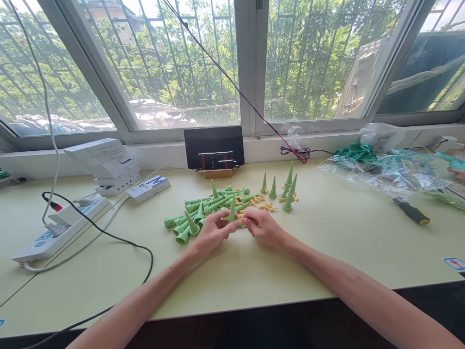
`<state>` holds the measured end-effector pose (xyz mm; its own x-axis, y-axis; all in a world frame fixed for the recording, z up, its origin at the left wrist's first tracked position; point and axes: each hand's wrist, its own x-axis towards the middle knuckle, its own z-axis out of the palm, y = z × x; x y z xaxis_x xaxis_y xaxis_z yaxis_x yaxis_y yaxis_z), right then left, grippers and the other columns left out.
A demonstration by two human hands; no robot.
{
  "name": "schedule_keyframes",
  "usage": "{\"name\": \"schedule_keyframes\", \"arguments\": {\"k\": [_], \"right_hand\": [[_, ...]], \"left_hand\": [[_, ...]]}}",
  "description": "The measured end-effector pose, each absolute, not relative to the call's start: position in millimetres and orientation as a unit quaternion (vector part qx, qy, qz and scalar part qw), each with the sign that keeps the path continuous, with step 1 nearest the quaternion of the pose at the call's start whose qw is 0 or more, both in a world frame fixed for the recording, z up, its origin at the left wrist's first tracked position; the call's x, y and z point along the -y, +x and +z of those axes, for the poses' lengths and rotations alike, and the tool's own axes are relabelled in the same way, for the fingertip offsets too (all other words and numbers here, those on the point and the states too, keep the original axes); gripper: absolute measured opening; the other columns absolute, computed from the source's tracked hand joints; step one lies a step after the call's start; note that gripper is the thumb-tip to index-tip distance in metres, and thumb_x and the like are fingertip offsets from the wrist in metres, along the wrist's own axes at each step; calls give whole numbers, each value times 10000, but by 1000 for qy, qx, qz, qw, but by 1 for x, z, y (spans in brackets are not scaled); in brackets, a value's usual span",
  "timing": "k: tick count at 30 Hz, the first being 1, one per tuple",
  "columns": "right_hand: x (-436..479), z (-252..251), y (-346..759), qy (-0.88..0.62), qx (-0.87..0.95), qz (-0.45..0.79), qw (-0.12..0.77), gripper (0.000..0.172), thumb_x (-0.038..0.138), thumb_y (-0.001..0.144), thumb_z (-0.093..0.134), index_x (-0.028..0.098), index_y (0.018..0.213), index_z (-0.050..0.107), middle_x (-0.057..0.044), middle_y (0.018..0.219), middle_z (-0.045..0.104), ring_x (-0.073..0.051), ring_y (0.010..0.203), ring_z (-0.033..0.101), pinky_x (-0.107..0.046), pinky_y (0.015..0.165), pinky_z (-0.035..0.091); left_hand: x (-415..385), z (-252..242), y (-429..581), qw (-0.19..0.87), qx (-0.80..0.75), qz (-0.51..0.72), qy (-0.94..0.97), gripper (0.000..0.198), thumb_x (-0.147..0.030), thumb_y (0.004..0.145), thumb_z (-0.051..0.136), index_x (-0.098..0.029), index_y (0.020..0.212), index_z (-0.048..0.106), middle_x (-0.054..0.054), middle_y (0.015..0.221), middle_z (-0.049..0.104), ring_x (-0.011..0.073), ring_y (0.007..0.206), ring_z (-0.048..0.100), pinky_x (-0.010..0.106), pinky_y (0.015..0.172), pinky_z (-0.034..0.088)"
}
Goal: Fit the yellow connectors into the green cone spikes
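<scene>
Upright in the fingers of my left hand (212, 233) is a green plastic spike (232, 211). My right hand (266, 228) is closed in a pinch close beside it, at the spike's right side. A small yellow plastic piece (239, 220) shows between the two hands, its far end hidden by my right fingertips. Behind my left hand lies a heap of green spikes and tubes (212, 206). Loose yellow pieces (268, 207) are scattered just beyond my right hand. Several green spikes (290, 194) stand on their bases at the back right, some with yellow pieces sticking out.
A screwdriver (411, 210) and crumpled plastic bags (385, 167) lie on the right. On the left are a power strip (61, 232), cables and stacked white boxes (105, 162). A dark tablet (213, 145) leans by the window. Another person's hand (458, 173) shows at the far right.
</scene>
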<state>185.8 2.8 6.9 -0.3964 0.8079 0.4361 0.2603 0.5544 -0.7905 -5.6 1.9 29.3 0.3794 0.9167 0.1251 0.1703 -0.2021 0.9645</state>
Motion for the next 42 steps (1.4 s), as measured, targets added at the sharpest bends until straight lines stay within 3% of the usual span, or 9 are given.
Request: {"name": "schedule_keyframes", "arguments": {"k": [4,13,21,36,42], "right_hand": [[-1,9,185,-348,775,325,415,353,273,969,416,204,625,375,44,552,406,-107,534,365,-251,553,305],[-1,9,185,-350,761,358,413,384,337,990,413,196,633,425,34,555,459,-110,536,424,-250,563,349],[-4,4,185,-346,741,381,431,217,369,932,555,178,839,596,-23,786,615,-126,634,488,-254,579,412],[-4,1,185,-343,742,379,434,233,379,933,560,172,833,602,-14,754,608,-119,615,471,-247,569,395],[-3,5,184,-347,750,366,428,225,328,931,530,185,758,548,21,660,515,-113,580,399,-244,548,338]], "left_hand": [[-2,29,-5,486,-402,381,676,315,-415,816,716,-132,952,695,-36,587,483,52,480,370,178,429,285],[-1,30,-5,481,-409,382,675,327,-425,803,726,-132,948,709,-29,574,505,61,484,397,181,438,304],[-2,30,-5,471,-415,393,672,355,-455,777,742,-138,939,730,-27,569,522,64,466,402,191,431,306],[-3,29,-6,477,-416,389,670,338,-452,779,740,-139,905,720,-19,605,545,68,495,441,186,441,311],[-3,29,-6,474,-414,393,670,334,-450,774,746,-140,896,723,-23,579,517,67,486,427,180,428,306]]}}
